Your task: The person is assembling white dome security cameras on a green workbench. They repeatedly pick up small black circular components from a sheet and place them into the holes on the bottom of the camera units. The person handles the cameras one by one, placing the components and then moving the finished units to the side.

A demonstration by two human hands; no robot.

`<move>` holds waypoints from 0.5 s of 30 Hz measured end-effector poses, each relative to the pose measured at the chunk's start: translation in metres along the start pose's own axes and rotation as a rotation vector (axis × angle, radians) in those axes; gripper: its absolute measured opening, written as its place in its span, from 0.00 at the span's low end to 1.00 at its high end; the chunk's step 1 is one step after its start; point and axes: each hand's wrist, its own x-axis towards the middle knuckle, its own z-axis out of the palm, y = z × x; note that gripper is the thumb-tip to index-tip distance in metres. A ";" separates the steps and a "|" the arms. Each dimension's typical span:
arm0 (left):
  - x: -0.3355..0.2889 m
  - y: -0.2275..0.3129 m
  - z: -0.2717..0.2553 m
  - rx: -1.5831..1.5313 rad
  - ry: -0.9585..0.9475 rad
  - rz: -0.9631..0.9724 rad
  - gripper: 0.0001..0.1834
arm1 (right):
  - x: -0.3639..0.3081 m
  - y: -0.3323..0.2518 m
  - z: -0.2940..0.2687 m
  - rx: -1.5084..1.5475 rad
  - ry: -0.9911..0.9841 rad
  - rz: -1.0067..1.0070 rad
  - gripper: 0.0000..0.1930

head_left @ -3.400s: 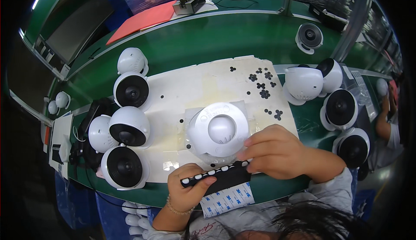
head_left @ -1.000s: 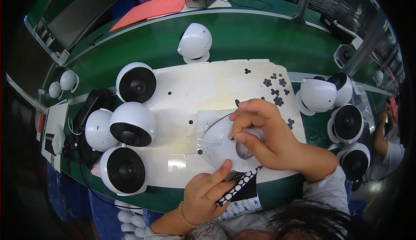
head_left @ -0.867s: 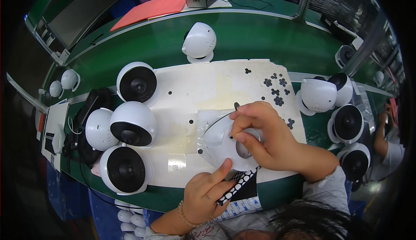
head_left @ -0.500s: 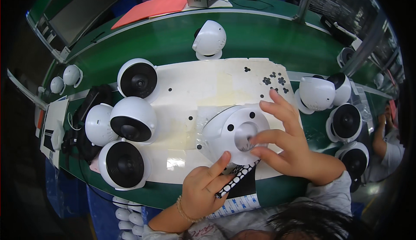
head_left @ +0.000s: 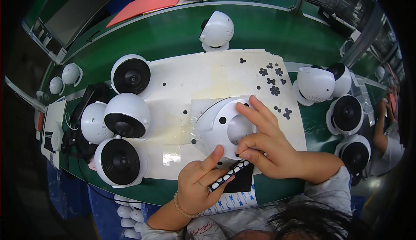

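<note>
A white ball-shaped camera (head_left: 209, 126) lies on the cream mat in front of me, its round ring-shaped base turned up. Black round pads (head_left: 222, 120) stick to the base's rim. My left hand (head_left: 196, 187) grips a black strip with rows of white ovals (head_left: 229, 177), its index finger pointing up against the base. Above the strip's upper end, my right hand (head_left: 275, 154) pinches a small black pad (head_left: 237, 155) between thumb and index finger at the lower rim. Its other fingers spread over the base's far side and partly hide it.
The cream mat (head_left: 173, 75) carries loose black dots (head_left: 274, 90). More white cameras stand left (head_left: 120, 160), right (head_left: 316, 84) and at the back (head_left: 219, 30). A black cable bundle (head_left: 73, 140) lies far left. Printed backing paper (head_left: 234, 202) rests at the near edge.
My right thumb and index finger have moved from over the base's central recess to its lower rim, with a black pad now showing at their tips. The whole view has shifted slightly.
</note>
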 end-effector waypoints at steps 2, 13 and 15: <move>0.000 0.001 0.000 -0.006 0.000 -0.002 0.08 | -0.004 0.004 0.002 -0.056 0.073 -0.057 0.06; -0.002 0.002 0.004 -0.138 0.042 -0.063 0.09 | -0.027 0.003 0.002 -0.330 0.261 -0.238 0.13; -0.002 0.003 0.005 -0.141 0.030 -0.102 0.09 | -0.025 0.007 0.008 -0.265 0.277 -0.332 0.13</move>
